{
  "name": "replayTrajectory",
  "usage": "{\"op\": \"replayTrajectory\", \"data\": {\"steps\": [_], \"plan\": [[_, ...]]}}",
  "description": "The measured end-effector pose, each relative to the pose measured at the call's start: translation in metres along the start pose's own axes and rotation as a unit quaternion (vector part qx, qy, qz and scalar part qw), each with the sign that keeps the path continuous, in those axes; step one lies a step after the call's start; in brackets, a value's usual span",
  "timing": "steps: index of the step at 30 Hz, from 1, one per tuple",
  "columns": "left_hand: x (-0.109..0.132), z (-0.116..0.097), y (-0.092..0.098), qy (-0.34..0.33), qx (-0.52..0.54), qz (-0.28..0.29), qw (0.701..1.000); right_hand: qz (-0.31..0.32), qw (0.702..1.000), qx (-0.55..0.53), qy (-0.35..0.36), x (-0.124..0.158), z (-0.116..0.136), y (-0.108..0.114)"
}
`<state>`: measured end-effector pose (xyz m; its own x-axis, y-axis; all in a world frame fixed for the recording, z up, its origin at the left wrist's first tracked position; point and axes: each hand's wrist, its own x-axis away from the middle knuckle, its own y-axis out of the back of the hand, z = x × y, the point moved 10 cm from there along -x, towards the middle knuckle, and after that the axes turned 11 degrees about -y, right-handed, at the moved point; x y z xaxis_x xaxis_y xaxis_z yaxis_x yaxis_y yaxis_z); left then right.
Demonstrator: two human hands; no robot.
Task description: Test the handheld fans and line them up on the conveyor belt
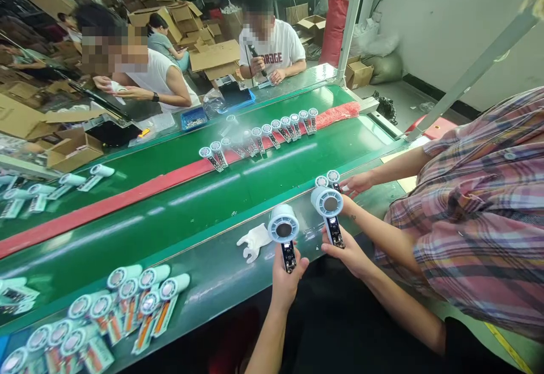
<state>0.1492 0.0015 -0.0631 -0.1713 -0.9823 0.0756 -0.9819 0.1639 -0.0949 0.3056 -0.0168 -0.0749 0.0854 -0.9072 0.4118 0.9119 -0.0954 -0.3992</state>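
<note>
My left hand [285, 283] is closed around the handle of a light-blue handheld fan [283, 222], its round head up and a black circuit board showing in the handle. Held in my right hand [352, 255] is a second handheld fan [329, 200] of the same kind, with its circuit board also exposed. Both fans are upright above the near edge of the bench, side by side and apart. A crumpled white glove [255, 242] lies on the bench left of my left hand. Just beyond my right hand, a co-worker's hand [358, 183] is close to two smaller-looking fan heads [322, 181].
Several fans with orange strips [148, 303] lie piled at the lower left. A green conveyor belt [178, 209] with a red strip [106, 198] carries a row of fans [276, 127]. A co-worker in a plaid shirt [467, 204] stands close on the right; others sit across the belt.
</note>
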Motion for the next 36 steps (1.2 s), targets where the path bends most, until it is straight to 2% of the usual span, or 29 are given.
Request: {"op": "replayTrajectory", "data": {"steps": [2, 4, 7, 12, 14, 17, 20, 23, 25, 28, 31, 34, 36], "plan": [[0.003, 0.001, -0.004, -0.005, 0.0, 0.039, 0.999, 0.023, 0.999, -0.015, 0.018, 0.002, 0.003, -0.007], [0.005, 0.003, -0.003, -0.007, -0.015, 0.056, 0.998, 0.019, 0.999, -0.026, 0.019, 0.002, 0.001, -0.008], [0.008, 0.004, 0.007, -0.008, -0.013, 0.035, 0.999, -0.011, 1.0, -0.02, 0.006, 0.002, -0.001, -0.002], [0.01, 0.011, 0.02, -0.001, -0.055, 0.039, 0.998, 0.078, 0.993, -0.08, -0.036, 0.006, -0.005, -0.015], [0.011, 0.012, 0.023, -0.008, -0.078, 0.041, 0.996, 0.08, 0.991, -0.096, -0.055, 0.007, -0.011, -0.014], [0.013, 0.021, 0.024, 0.016, -0.052, 0.043, 0.998, 0.026, 0.994, -0.088, -0.051, 0.006, -0.019, 0.002], [0.015, 0.033, 0.029, 0.055, -0.028, 0.013, 0.998, -0.061, 0.996, -0.06, -0.04, 0.004, -0.026, 0.027], [0.009, 0.032, 0.026, 0.049, -0.04, 0.027, 0.998, -0.154, 0.986, 0.039, -0.048, 0.007, -0.025, 0.057], [0.002, 0.028, 0.022, 0.037, -0.064, 0.049, 0.996, -0.205, 0.966, 0.149, -0.045, 0.011, -0.016, 0.074], [-0.005, 0.029, 0.02, 0.046, -0.109, 0.048, 0.992, -0.272, 0.911, 0.306, -0.043, 0.019, -0.004, 0.096], [-0.006, 0.041, 0.013, 0.09, -0.096, 0.033, 0.991, -0.282, 0.876, 0.387, -0.052, 0.02, -0.009, 0.101], [-0.003, 0.049, 0.0, 0.121, -0.074, 0.038, 0.989, -0.262, 0.873, 0.409, -0.057, 0.017, -0.018, 0.096], [0.0, 0.046, -0.004, 0.119, -0.069, 0.038, 0.99, -0.257, 0.877, 0.403, -0.048, 0.018, -0.016, 0.092]]}}
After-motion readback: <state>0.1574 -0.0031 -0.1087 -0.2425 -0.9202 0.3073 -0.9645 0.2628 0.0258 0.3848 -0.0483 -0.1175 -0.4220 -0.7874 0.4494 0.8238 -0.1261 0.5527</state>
